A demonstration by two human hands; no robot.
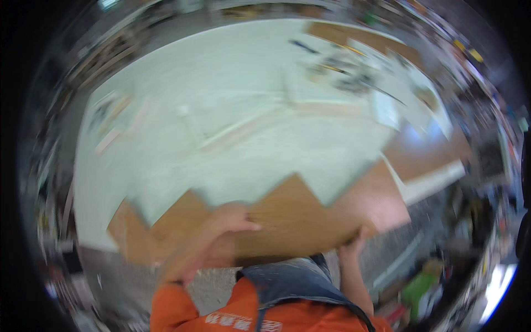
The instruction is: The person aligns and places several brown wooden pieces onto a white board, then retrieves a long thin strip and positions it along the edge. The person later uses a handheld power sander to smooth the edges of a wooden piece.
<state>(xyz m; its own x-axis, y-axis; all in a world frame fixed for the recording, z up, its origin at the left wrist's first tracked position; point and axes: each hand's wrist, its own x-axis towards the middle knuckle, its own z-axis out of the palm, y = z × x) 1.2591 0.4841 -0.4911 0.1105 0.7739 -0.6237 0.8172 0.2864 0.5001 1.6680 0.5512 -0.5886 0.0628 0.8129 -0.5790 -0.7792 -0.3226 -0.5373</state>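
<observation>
A long brown wood-coloured board [287,223] with a sawtooth upper edge lies across the near side of the work table, tilted a little. My left hand [235,217] reaches over it near a notch left of its middle, thumb across the brown face; its other fingers are blurred. Toward the board's right end, my right hand [354,243] grips the lower edge, thumb on the face and fingers mostly hidden underneath. The board's near edge hangs by my apron [298,279].
The large pale table [249,144] carries thin light strips [243,128] in its middle. Assorted tools [348,72] lie at the far right, near another brown board [426,152] and a brown piece [359,39]. Clutter, including a green item [420,290], covers the lower right floor.
</observation>
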